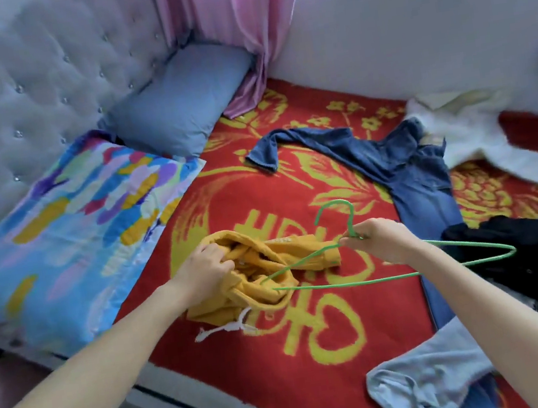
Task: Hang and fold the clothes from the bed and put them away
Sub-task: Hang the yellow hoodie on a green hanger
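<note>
A mustard-yellow hooded top (257, 274) with a white drawstring lies bunched on the red and gold bedspread (315, 346). My left hand (206, 269) grips the fabric at its left side. My right hand (381, 240) pinches a thin green wire hanger (392, 277) just below its hook. The hanger's left end pokes into the yellow top, and its right end reaches over a black garment.
Blue jeans (407, 163) sprawl across the bed's middle right, with a white garment (479, 132) behind them. A black garment (530, 253) and a grey one (433, 377) lie at the right front. A blue pillow (184, 101) and a multicoloured pillow (67, 232) sit by the tufted headboard (19, 83).
</note>
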